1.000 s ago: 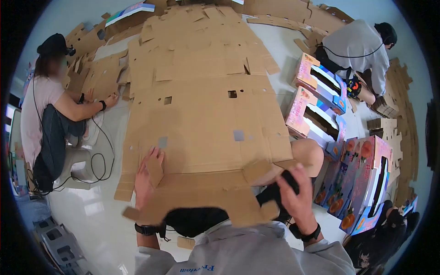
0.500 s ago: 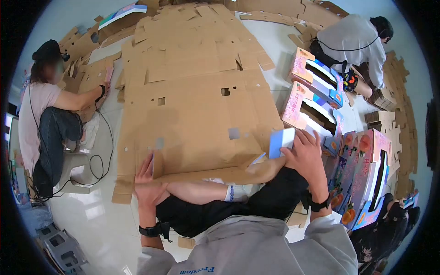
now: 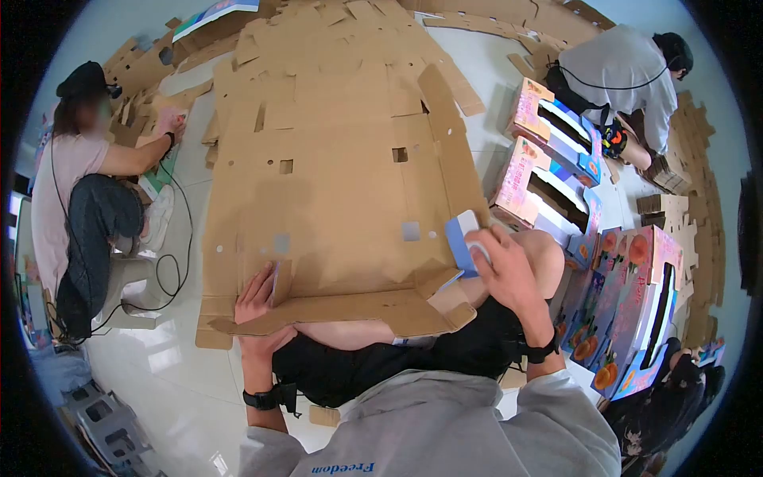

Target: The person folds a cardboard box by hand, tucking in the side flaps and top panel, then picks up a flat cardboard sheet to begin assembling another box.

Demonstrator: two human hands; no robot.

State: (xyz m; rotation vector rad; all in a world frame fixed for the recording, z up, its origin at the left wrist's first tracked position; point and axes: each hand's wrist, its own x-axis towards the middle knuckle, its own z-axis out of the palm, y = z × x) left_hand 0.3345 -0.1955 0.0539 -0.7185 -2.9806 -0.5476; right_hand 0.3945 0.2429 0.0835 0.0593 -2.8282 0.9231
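A large flat cardboard box blank (image 3: 342, 215) lies before me, brown side up, with square cut-outs. Its front flap (image 3: 350, 312) stands folded up near my legs. At the near left corner my left hand (image 3: 261, 306) grips the cardboard, fingers along the outside of a small upright corner flap (image 3: 282, 282); its thumb is hidden. At the near right, my right hand (image 3: 507, 266) has its fingers curled on a blue-and-white flap (image 3: 461, 238). The right side flap (image 3: 457, 151) is tilted up along its crease.
More cardboard sheets (image 3: 326, 48) lie under and beyond the blank. Printed boxes with slots (image 3: 532, 183) stand to the right, with a taller stack (image 3: 624, 310) nearer me. One person (image 3: 87, 191) sits at the left by a cable (image 3: 187, 262); another person (image 3: 620, 71) bends at the far right.
The right side flap has risen from flat. My right hand has moved slightly left and down with the blue-and-white flap. The front flap's right end now folds in at the corner.
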